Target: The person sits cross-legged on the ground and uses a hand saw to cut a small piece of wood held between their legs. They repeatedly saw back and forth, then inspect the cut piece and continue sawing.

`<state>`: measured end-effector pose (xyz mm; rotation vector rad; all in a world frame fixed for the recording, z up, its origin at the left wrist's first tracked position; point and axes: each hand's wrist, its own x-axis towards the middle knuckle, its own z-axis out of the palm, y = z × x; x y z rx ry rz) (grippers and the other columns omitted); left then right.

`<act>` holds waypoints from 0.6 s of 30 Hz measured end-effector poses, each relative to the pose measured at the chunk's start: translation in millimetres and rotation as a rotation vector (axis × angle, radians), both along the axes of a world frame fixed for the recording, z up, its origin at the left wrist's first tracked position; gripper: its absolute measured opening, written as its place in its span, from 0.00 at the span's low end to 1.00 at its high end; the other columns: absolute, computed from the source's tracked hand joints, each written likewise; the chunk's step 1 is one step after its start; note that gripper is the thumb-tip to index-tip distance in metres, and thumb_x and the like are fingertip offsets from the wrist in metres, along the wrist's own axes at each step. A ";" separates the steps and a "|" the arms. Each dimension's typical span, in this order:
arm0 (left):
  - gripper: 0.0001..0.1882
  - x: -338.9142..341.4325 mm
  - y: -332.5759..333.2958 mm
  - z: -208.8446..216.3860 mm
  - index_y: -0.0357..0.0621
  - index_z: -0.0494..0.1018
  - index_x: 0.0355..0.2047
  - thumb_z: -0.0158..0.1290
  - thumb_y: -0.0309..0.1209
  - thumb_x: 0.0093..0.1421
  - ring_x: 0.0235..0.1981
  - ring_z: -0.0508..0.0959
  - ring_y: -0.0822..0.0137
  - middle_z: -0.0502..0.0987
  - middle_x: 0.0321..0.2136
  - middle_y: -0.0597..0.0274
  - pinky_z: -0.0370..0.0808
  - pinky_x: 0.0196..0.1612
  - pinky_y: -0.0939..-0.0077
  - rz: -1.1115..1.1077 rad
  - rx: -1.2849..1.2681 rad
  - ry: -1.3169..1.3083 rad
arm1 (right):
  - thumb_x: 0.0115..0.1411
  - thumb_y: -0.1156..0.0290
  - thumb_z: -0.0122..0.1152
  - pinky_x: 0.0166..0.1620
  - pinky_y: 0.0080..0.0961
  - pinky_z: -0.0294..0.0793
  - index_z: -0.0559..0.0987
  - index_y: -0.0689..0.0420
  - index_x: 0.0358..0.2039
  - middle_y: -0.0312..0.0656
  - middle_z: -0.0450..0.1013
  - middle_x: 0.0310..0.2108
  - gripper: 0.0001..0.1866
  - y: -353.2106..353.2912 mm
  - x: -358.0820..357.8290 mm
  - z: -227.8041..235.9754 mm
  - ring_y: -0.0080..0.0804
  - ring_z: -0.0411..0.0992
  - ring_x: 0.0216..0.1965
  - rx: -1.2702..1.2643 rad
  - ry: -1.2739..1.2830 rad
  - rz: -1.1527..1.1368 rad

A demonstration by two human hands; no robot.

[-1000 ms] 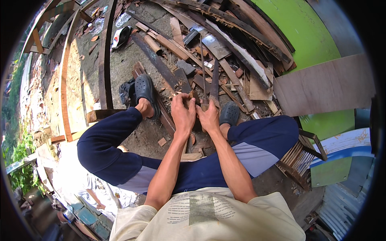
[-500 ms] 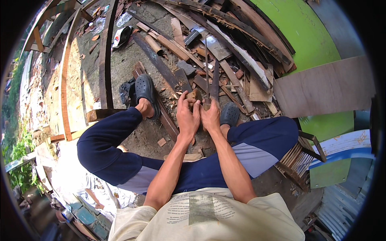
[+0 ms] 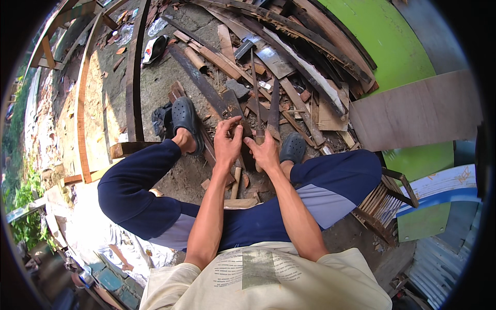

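In my right hand (image 3: 265,150) is a long, thin metal tool (image 3: 255,88), like a file. Its wooden handle runs down through my closed fingers, and its narrow shaft points away from me. My left hand (image 3: 226,144) is beside it, fingers curled and thumb bent at the edge of a dark piece of wood (image 3: 247,161) between the hands. My fingers partly hide that grip. Just right of the tool's shaft lies a dark, tapered blade-like strip (image 3: 274,103). Close to my left wrist is a pale round stick (image 3: 236,183).
Clogs (image 3: 185,121) are on my feet, either side of my hands. Scrap boards (image 3: 310,36) pile up ahead, with a grey stone (image 3: 237,88) among offcuts. A wooden frame (image 3: 135,77) stands at left. Sheet panels (image 3: 413,111) and a slatted wooden piece (image 3: 380,209) are at right.
Both hands have shifted slightly left, the left one further, widening the gap between them. The tool has moved left with my right hand. The dark wood and pale stick now show more.
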<state>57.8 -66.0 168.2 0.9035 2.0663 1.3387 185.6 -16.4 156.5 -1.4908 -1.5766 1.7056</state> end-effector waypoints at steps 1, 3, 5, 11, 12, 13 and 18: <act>0.14 -2.2 0.0 0.2 0.44 0.78 0.51 0.56 0.33 0.67 0.40 0.79 0.69 0.79 0.37 0.62 0.74 0.44 0.73 -0.017 0.009 -0.014 | 0.58 0.62 0.72 0.30 0.30 0.76 0.76 0.61 0.47 0.43 0.79 0.28 0.22 0.5 1.0 -0.5 0.29 0.76 0.24 0.000 0.010 0.001; 0.14 -8.9 0.1 -1.9 0.42 0.79 0.49 0.57 0.33 0.66 0.39 0.80 0.65 0.79 0.37 0.59 0.75 0.44 0.71 -0.006 0.008 -0.036 | 0.58 0.62 0.72 0.30 0.30 0.75 0.76 0.61 0.47 0.43 0.79 0.28 0.22 0.8 0.9 1.2 0.28 0.76 0.24 0.000 0.033 0.006; 0.13 -11.8 -0.1 -1.2 0.40 0.79 0.47 0.57 0.32 0.65 0.38 0.80 0.62 0.80 0.37 0.57 0.75 0.43 0.70 0.006 -0.010 -0.031 | 0.58 0.63 0.72 0.30 0.29 0.75 0.77 0.60 0.47 0.43 0.79 0.28 0.22 -0.6 0.2 1.0 0.28 0.76 0.23 -0.024 0.041 0.002; 0.10 -9.8 -0.3 9.3 0.38 0.76 0.42 0.54 0.33 0.67 0.39 0.81 0.55 0.80 0.37 0.52 0.76 0.43 0.64 -0.005 -0.052 0.110 | 0.57 0.61 0.72 0.40 0.35 0.76 0.76 0.60 0.48 0.48 0.80 0.35 0.24 -0.3 1.0 -6.0 0.39 0.79 0.34 0.007 -0.002 0.044; 0.11 -9.1 -0.7 9.6 0.38 0.75 0.42 0.53 0.34 0.68 0.39 0.81 0.53 0.81 0.37 0.51 0.76 0.43 0.63 -0.002 -0.065 0.114 | 0.57 0.60 0.72 0.43 0.37 0.76 0.76 0.60 0.48 0.50 0.80 0.37 0.24 -1.1 1.2 -8.9 0.42 0.80 0.37 0.025 -0.010 0.050; 0.11 -8.7 -0.8 9.9 0.38 0.75 0.42 0.52 0.35 0.68 0.39 0.81 0.51 0.81 0.37 0.50 0.76 0.43 0.62 0.000 -0.077 0.117 | 0.57 0.60 0.72 0.45 0.38 0.75 0.76 0.61 0.48 0.51 0.80 0.38 0.24 -1.9 2.1 -11.5 0.44 0.79 0.39 0.032 -0.015 0.053; 0.16 -15.0 -2.1 12.0 0.41 0.74 0.45 0.46 0.40 0.71 0.40 0.82 0.48 0.81 0.36 0.48 0.75 0.43 0.60 0.043 -0.146 -0.015 | 0.57 0.57 0.72 0.48 0.40 0.74 0.76 0.61 0.47 0.53 0.79 0.42 0.25 -1.7 2.1 -9.9 0.49 0.78 0.46 0.059 -0.067 0.039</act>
